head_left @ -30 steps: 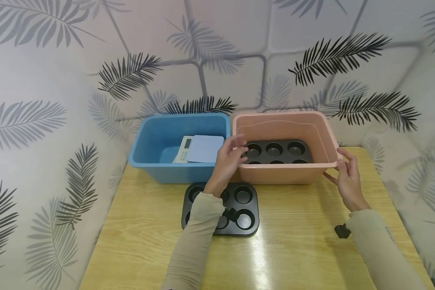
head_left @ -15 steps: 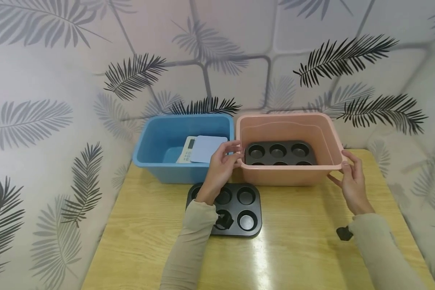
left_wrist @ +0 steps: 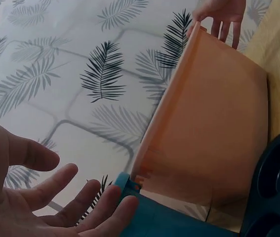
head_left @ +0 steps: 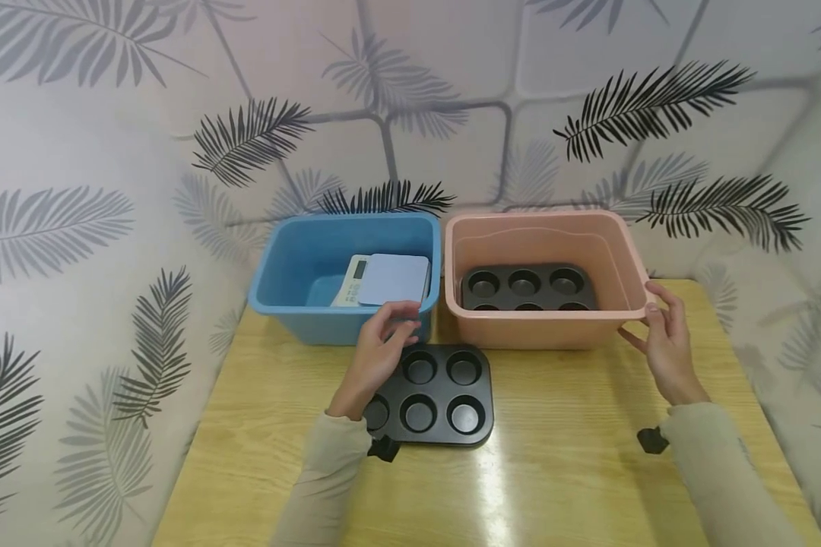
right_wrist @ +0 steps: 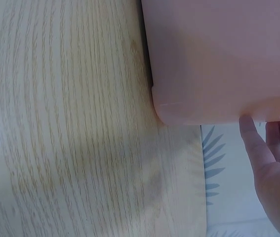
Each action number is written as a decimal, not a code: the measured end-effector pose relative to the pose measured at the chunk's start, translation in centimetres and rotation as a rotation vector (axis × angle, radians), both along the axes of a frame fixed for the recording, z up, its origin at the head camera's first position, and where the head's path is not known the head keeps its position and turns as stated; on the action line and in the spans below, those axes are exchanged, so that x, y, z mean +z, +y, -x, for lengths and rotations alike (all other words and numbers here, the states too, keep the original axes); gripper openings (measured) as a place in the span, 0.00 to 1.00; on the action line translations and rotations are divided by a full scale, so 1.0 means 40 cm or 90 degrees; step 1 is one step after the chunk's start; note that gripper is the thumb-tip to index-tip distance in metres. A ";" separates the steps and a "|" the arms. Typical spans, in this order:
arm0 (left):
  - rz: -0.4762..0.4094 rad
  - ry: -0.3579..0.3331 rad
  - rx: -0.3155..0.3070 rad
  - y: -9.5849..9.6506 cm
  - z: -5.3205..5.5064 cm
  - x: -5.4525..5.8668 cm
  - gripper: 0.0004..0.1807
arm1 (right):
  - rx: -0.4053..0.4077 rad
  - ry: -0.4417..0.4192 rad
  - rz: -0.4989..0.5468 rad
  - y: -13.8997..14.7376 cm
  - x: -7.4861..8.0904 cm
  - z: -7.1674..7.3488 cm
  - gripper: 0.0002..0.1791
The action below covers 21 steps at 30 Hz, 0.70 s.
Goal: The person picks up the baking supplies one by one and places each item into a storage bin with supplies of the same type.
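My left hand [head_left: 376, 355] hovers in front of the blue bin [head_left: 301, 310], fingers loosely bent and holding nothing. In the left wrist view its spread fingers [left_wrist: 80, 202] appear near the blue bin's corner. My right hand [head_left: 667, 349] touches the right front corner of the pink bin [head_left: 534, 330] with its fingertips. Right wrist view: those fingers [right_wrist: 256, 143] lie against the pink wall. Inside the pink bin is a dark muffin tin [head_left: 524, 282], its front part hidden. Another muffin tin [head_left: 445, 395] lies on the table, partly covered by my left hand.
A white kitchen scale [head_left: 393, 279] sits in the blue bin, leaning to the right side. Both bins stand side by side at the back of the wooden table [head_left: 554, 456], close to a leaf-patterned wall covering [head_left: 410, 91].
My left hand has left the pink bin's left side and moved left and toward me, in front of the blue bin. My right hand stays at the pink bin's right corner.
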<state>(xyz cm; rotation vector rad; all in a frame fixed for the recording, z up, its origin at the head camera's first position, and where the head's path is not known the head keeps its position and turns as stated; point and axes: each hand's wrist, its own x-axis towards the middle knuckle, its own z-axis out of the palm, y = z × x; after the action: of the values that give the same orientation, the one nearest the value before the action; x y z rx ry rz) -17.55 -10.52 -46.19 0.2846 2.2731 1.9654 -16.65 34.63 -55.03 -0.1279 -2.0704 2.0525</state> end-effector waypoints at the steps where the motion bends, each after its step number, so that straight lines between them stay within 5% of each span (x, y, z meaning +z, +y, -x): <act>1: 0.005 -0.001 0.001 -0.009 -0.005 -0.006 0.19 | 0.001 0.001 0.000 0.001 0.001 -0.001 0.28; 11: 0.034 -0.056 0.022 -0.096 -0.038 -0.073 0.18 | 0.013 0.013 0.016 0.001 0.005 -0.001 0.28; 16: 0.053 -0.098 0.067 -0.134 -0.033 -0.120 0.18 | 0.012 0.016 0.020 0.004 0.012 0.004 0.27; 21: 0.067 -0.135 0.108 -0.170 -0.067 -0.155 0.18 | 0.019 0.003 0.016 0.005 0.010 -0.004 0.28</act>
<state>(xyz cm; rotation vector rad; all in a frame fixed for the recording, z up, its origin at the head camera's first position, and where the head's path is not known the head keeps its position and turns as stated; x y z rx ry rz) -14.89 -17.34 -52.38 -0.1250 2.3158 1.8398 -16.47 34.83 -54.65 -0.0967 -2.0571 2.0942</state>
